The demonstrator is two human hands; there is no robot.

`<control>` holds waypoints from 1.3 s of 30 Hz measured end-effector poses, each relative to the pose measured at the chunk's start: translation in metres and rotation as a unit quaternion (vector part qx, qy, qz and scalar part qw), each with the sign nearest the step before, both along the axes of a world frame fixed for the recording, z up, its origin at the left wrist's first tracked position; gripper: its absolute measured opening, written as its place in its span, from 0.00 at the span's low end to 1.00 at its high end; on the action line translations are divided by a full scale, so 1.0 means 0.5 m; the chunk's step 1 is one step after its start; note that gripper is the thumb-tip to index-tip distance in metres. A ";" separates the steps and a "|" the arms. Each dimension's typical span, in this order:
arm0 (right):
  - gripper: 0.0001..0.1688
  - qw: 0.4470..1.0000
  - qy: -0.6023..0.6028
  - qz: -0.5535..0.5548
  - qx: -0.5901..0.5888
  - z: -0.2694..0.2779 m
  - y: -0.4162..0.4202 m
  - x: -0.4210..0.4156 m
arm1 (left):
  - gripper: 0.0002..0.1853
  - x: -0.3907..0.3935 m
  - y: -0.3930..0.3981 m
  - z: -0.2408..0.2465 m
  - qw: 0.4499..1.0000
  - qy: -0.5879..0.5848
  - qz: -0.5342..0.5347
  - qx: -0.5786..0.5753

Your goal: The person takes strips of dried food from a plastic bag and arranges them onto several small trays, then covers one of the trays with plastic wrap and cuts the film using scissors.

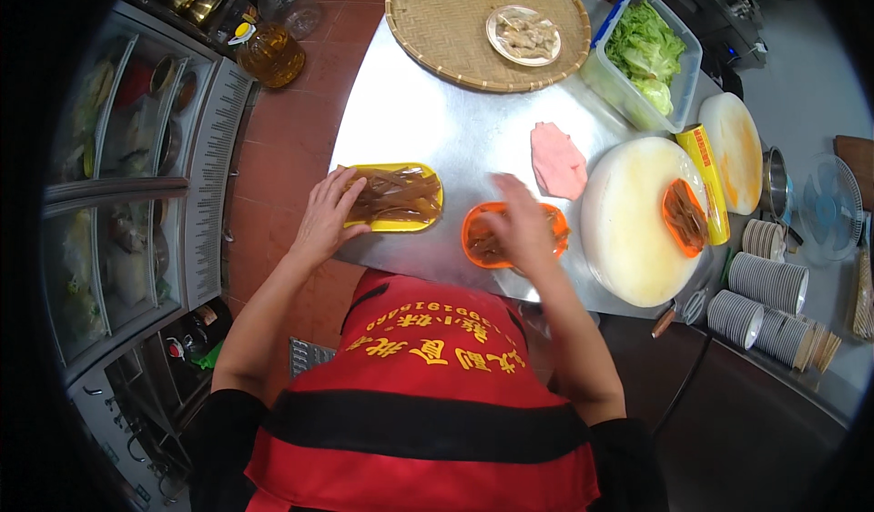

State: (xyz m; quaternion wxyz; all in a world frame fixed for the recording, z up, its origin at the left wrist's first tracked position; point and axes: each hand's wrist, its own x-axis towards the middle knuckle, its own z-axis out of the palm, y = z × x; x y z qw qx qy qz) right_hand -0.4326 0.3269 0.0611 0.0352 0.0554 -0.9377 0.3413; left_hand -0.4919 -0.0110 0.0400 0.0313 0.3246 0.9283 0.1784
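On the steel table, a yellow oval plate (410, 226) is heaped with brown, glossy flat strips (399, 194) of food. My left hand (332, 208) lies at the plate's left end, fingers spread over its rim and touching the strips' edge. My right hand (522, 229), blurred, is above an orange oval dish (471, 256) that has similar brown strips in it; whether its fingers hold anything cannot be told. A pink cloth (558, 160) lies just beyond that dish. Another orange dish (698, 249) of brown strips rests on a thick round white cutting board (635, 222).
Farther back are a round woven bamboo tray (444, 27) bearing a small plate (502, 46) of pale food, and a clear plastic tub (618, 85) of lettuce. A yellow box (707, 184), a second round board (730, 150) and stacked bowls (768, 281) stand right. A glass-door refrigerator (205, 184) stands left.
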 end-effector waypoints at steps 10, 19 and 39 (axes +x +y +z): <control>0.17 0.979 -0.154 -0.104 0.089 -0.008 0.110 0.263 | 0.13 0.102 0.258 -0.031 0.966 -0.130 -0.145 0.172; 0.11 0.985 -0.118 -0.118 0.046 -0.064 0.104 0.287 | 0.15 0.114 0.381 -0.051 0.976 -0.103 -0.128 0.145; 0.15 0.933 -0.269 -0.025 -0.240 0.249 0.171 0.064 | 0.16 0.061 0.290 0.092 0.731 -0.461 0.150 0.480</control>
